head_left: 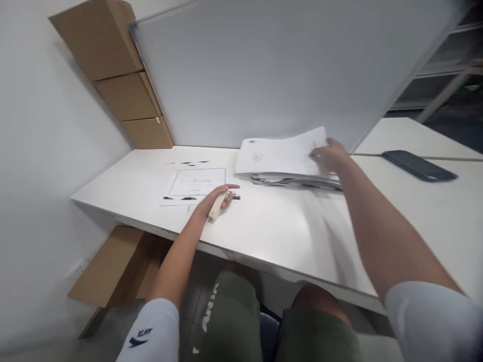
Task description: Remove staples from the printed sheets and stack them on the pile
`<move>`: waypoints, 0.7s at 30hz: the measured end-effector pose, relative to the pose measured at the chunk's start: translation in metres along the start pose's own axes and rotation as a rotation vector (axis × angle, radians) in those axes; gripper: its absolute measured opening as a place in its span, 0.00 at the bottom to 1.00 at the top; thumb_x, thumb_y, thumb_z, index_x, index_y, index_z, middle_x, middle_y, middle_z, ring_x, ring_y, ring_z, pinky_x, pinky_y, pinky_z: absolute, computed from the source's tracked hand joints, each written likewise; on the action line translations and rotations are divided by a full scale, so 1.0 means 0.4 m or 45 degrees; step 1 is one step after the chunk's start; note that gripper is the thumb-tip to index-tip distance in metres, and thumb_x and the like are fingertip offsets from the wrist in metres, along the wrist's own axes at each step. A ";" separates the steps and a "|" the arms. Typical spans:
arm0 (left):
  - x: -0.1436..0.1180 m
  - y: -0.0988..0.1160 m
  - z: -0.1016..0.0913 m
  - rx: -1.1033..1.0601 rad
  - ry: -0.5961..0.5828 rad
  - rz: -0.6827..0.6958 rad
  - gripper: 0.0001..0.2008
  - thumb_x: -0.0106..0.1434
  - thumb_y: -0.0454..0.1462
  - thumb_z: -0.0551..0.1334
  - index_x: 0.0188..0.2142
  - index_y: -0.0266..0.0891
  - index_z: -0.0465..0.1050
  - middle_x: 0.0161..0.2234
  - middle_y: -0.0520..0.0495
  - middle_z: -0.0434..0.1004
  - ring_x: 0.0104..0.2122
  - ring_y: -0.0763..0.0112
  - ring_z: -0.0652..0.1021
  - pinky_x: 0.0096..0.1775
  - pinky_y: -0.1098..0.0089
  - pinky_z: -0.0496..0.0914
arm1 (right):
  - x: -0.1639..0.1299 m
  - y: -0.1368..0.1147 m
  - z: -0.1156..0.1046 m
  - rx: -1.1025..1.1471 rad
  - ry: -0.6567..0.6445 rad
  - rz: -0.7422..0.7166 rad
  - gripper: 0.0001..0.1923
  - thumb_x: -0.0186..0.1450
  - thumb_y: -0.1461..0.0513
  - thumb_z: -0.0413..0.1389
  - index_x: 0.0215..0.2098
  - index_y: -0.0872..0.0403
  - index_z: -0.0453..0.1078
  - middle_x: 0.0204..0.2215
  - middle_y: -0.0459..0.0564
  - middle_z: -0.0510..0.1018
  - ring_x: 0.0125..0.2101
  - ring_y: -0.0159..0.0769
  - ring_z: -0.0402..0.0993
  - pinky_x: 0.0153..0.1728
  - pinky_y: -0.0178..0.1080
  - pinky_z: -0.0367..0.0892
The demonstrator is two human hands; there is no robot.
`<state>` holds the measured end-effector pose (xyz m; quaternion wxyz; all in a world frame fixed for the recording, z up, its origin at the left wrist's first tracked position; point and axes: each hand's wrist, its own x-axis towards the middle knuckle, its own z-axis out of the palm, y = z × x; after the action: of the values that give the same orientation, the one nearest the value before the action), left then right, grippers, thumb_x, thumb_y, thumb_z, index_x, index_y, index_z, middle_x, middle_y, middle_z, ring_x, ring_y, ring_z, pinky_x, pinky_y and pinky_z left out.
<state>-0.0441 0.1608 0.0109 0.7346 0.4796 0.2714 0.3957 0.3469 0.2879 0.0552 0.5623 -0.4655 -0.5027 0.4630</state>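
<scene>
My left hand [219,198] rests low over the desk, its fingers wrapped round a small cream-coloured tool [218,207] that looks like a stapler. Its index finger points out to the right. Beneath and beyond it lies a white printed sheet [198,182] with a boxed area and black smudges. My right hand [330,155] pinches the right edge of a white document envelope [279,155] with a round button on it. That edge is lifted, and the envelope lies over a pile of papers [294,181]. The fingers' undersides are partly hidden and slightly blurred.
A dark flat device [419,165] lies on the desk at the right. Brown cardboard boxes [116,42] are stacked at the back left against a grey panel [271,65]. An open cardboard box [109,266] stands below the white desk's [264,226] front edge.
</scene>
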 end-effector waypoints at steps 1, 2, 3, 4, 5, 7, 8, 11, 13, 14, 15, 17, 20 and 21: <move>0.004 0.000 -0.008 -0.048 -0.032 -0.039 0.22 0.59 0.43 0.63 0.48 0.31 0.74 0.22 0.54 0.66 0.14 0.83 0.60 0.17 0.77 0.53 | 0.008 -0.006 -0.014 -0.303 0.187 0.004 0.24 0.51 0.75 0.62 0.40 0.45 0.67 0.36 0.47 0.78 0.47 0.49 0.76 0.53 0.58 0.68; 0.007 0.000 -0.016 -0.095 -0.068 -0.084 0.21 0.60 0.44 0.63 0.48 0.31 0.74 0.22 0.54 0.65 0.14 0.83 0.59 0.17 0.77 0.53 | 0.014 -0.014 -0.018 -0.607 0.315 0.025 0.28 0.51 0.75 0.62 0.45 0.46 0.68 0.42 0.54 0.78 0.53 0.55 0.72 0.55 0.63 0.63; 0.008 0.000 -0.023 -0.130 -0.111 -0.131 0.21 0.60 0.44 0.63 0.48 0.31 0.74 0.23 0.53 0.65 0.14 0.83 0.58 0.17 0.77 0.53 | 0.019 -0.024 -0.011 -0.898 0.453 0.045 0.32 0.52 0.76 0.63 0.51 0.47 0.68 0.48 0.62 0.76 0.57 0.59 0.67 0.57 0.65 0.58; 0.009 0.000 -0.028 -0.146 -0.155 -0.173 0.21 0.61 0.44 0.63 0.49 0.32 0.73 0.23 0.54 0.65 0.14 0.83 0.58 0.17 0.77 0.53 | 0.020 -0.036 0.009 -1.137 0.545 0.065 0.36 0.52 0.76 0.63 0.57 0.51 0.66 0.53 0.71 0.71 0.61 0.63 0.62 0.57 0.67 0.54; 0.008 0.000 -0.032 -0.146 -0.197 -0.208 0.21 0.62 0.44 0.63 0.50 0.32 0.73 0.23 0.54 0.64 0.15 0.83 0.58 0.18 0.77 0.53 | 0.018 -0.046 0.041 -1.314 0.596 0.055 0.39 0.53 0.75 0.63 0.62 0.57 0.62 0.56 0.79 0.66 0.63 0.66 0.57 0.57 0.69 0.53; 0.002 -0.001 -0.031 -0.132 -0.255 -0.253 0.20 0.63 0.43 0.63 0.50 0.34 0.73 0.24 0.54 0.63 0.15 0.83 0.59 0.18 0.77 0.54 | -0.003 -0.055 0.141 -1.502 0.558 -0.070 0.39 0.57 0.75 0.60 0.65 0.68 0.56 0.59 0.87 0.58 0.65 0.65 0.52 0.57 0.67 0.53; -0.002 0.000 -0.027 -0.128 -0.272 -0.261 0.19 0.63 0.43 0.64 0.50 0.34 0.73 0.24 0.54 0.63 0.16 0.83 0.59 0.18 0.78 0.54 | -0.021 -0.048 0.202 -1.530 0.423 -0.182 0.36 0.59 0.75 0.57 0.65 0.71 0.56 0.60 0.86 0.58 0.66 0.62 0.51 0.58 0.64 0.54; -0.012 0.005 -0.013 -0.118 -0.275 -0.266 0.18 0.63 0.43 0.65 0.49 0.34 0.73 0.24 0.55 0.61 0.16 0.84 0.59 0.19 0.79 0.55 | -0.100 0.025 0.392 -1.531 -0.177 -0.462 0.28 0.65 0.69 0.55 0.63 0.59 0.64 0.67 0.62 0.58 0.68 0.45 0.52 0.64 0.46 0.54; -0.014 0.009 -0.008 -0.091 -0.276 -0.266 0.17 0.62 0.42 0.65 0.47 0.34 0.74 0.24 0.55 0.60 0.16 0.84 0.59 0.19 0.80 0.55 | -0.156 0.096 0.488 -1.520 -0.509 -0.518 0.33 0.63 0.61 0.60 0.66 0.55 0.61 0.66 0.55 0.63 0.65 0.42 0.59 0.63 0.41 0.58; -0.012 0.010 -0.008 -0.070 -0.282 -0.270 0.17 0.62 0.42 0.65 0.47 0.34 0.74 0.24 0.55 0.60 0.16 0.84 0.59 0.19 0.80 0.55 | -0.180 0.127 0.522 -1.535 -0.641 -0.516 0.36 0.62 0.59 0.61 0.66 0.59 0.60 0.66 0.59 0.62 0.65 0.46 0.58 0.63 0.43 0.58; -0.010 0.011 -0.009 -0.051 -0.288 -0.270 0.17 0.61 0.42 0.65 0.46 0.34 0.74 0.24 0.55 0.60 0.16 0.84 0.59 0.19 0.80 0.55 | -0.200 0.153 0.546 -1.565 -0.712 -0.515 0.37 0.63 0.57 0.59 0.67 0.63 0.58 0.67 0.63 0.59 0.66 0.50 0.56 0.64 0.47 0.56; -0.003 0.011 -0.012 -0.032 -0.293 -0.257 0.17 0.61 0.42 0.65 0.46 0.34 0.75 0.23 0.55 0.60 0.16 0.84 0.59 0.18 0.80 0.55 | -0.226 0.185 0.569 -1.598 -0.735 -0.521 0.37 0.66 0.57 0.54 0.67 0.70 0.53 0.67 0.69 0.55 0.67 0.55 0.51 0.65 0.53 0.51; 0.006 0.010 -0.014 -0.047 -0.279 -0.229 0.17 0.61 0.42 0.65 0.46 0.33 0.75 0.23 0.55 0.60 0.16 0.84 0.59 0.19 0.80 0.55 | -0.239 0.189 0.566 -1.546 -0.604 -0.540 0.36 0.68 0.58 0.49 0.68 0.71 0.48 0.66 0.70 0.59 0.66 0.54 0.56 0.65 0.54 0.50; 0.008 0.011 -0.013 -0.052 -0.272 -0.226 0.17 0.61 0.42 0.65 0.45 0.33 0.75 0.23 0.55 0.60 0.16 0.84 0.59 0.19 0.79 0.55 | -0.240 0.185 0.563 -1.524 -0.577 -0.551 0.36 0.68 0.58 0.49 0.68 0.70 0.48 0.64 0.69 0.62 0.64 0.53 0.59 0.64 0.53 0.51</move>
<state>-0.0479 0.1670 0.0130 0.8010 0.4782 0.2250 0.2812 0.1124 0.2161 -0.0170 0.1681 -0.4769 -0.8601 0.0677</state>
